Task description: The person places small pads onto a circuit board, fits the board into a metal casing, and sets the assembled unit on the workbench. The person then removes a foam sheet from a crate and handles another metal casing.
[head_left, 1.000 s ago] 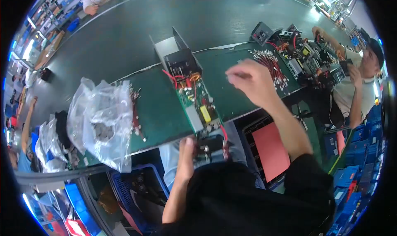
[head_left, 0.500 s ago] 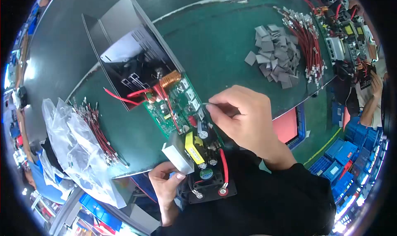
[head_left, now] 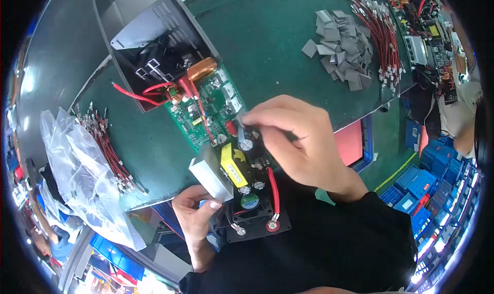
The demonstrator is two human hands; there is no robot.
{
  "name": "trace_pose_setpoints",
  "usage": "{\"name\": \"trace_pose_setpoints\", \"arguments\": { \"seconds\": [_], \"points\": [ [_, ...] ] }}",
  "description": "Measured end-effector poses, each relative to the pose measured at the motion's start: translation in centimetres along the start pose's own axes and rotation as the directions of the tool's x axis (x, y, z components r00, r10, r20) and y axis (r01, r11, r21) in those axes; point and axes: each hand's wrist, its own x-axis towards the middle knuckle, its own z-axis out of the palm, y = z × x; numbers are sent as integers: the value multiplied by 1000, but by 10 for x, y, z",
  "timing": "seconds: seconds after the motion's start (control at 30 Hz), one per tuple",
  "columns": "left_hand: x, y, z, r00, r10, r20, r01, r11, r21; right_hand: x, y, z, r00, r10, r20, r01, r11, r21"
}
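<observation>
Steady circuit board (head_left: 185, 124), overhanging desk (head_left: 272, 52) edge beside metal case (head_left: 110, 47), with left hand (head_left: 194, 217) pinched on silver block (head_left: 208, 176); keep grey piece (head_left: 240, 121), held narrowly in right hand (head_left: 303, 144), square.

- Right hand (head_left: 303, 142): bare, the wrist behind its fingers (head_left: 275, 118) uncovered too.
- Right sleeve (head_left: 368, 222): plain black, starting past the wrist, well back from those fingers; loose and wide, with soft folds.
- Left hand (head_left: 194, 214): bare, a pale nail showing at the thumb's tip.
- Left sleeve (head_left: 198, 278): black as well, a small part showing behind the left fingers, past the wrist.
- Top (head_left: 314, 247): black, matt, broad, behind both sets of fingers; its finer details are lost in the dark cloth.
</observation>
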Motion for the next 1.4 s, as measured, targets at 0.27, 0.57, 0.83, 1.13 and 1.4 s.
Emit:
{"name": "trace_pose_setpoints", "arguments": {
  "seconds": [0.27, 0.57, 0.83, 1.13, 1.4],
  "points": [
    [4, -6, -2, 995, 97, 18, -97, 995, 0, 29, 11, -51, 893, -322, -315, 19, 725, -688],
    [9, -9, -2, 991, 113, 72, -111, 993, -31, 61, 17, -89, 990, -140, -31, 68, 646, -761],
    [7, 1, 5, 993, 87, 77, -89, 996, 19, 38, 4, -41, 987, 125, -102, -126, 992, -8],
    [8, -2, 4, 990, 105, 98, -102, 994, -26, 25, 3, -12, 963, 219, -156, -216, 976, 39],
    [9, -4, 3, 987, 112, 119, -109, 994, -33, 39, -13, 9, 994, -9, -109, -44, 884, -466]
  ]
}}
